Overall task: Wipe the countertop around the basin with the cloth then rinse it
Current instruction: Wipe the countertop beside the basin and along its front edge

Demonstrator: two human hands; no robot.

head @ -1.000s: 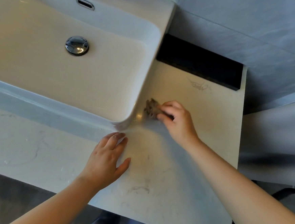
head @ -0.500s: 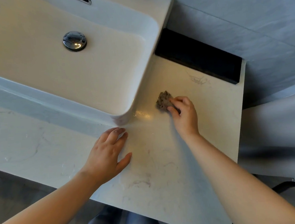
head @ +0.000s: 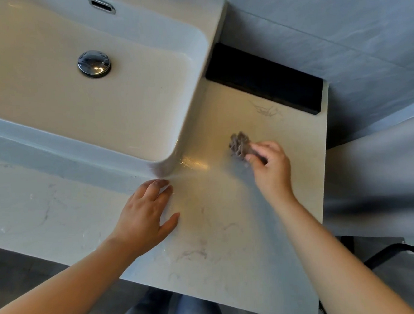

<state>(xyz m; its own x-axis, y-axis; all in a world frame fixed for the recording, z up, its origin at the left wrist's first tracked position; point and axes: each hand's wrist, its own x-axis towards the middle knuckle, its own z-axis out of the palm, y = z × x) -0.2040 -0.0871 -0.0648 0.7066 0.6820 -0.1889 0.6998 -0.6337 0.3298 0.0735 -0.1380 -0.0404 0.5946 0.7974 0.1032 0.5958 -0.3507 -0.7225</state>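
A small bunched grey-brown cloth [head: 239, 145] lies on the pale marble countertop [head: 232, 241], to the right of the white basin [head: 171, 157]. My right hand [head: 270, 169] pinches the cloth with curled fingers and presses it onto the counter. My left hand [head: 145, 216] rests flat on the countertop with straight fingers, just in front of the basin's near right corner. The counter shines wet between the basin corner and the cloth.
A chrome drain plug [head: 94, 63] sits in the basin, with an overflow slot [head: 102, 5] at its back wall. A black strip [head: 264, 80] runs along the counter's back edge against the grey wall. The counter's right edge [head: 325, 172] drops off beside the cloth.
My right hand has slid the cloth to the right, away from the basin's corner and toward the counter's right edge. My left hand has stayed planted on the counter.
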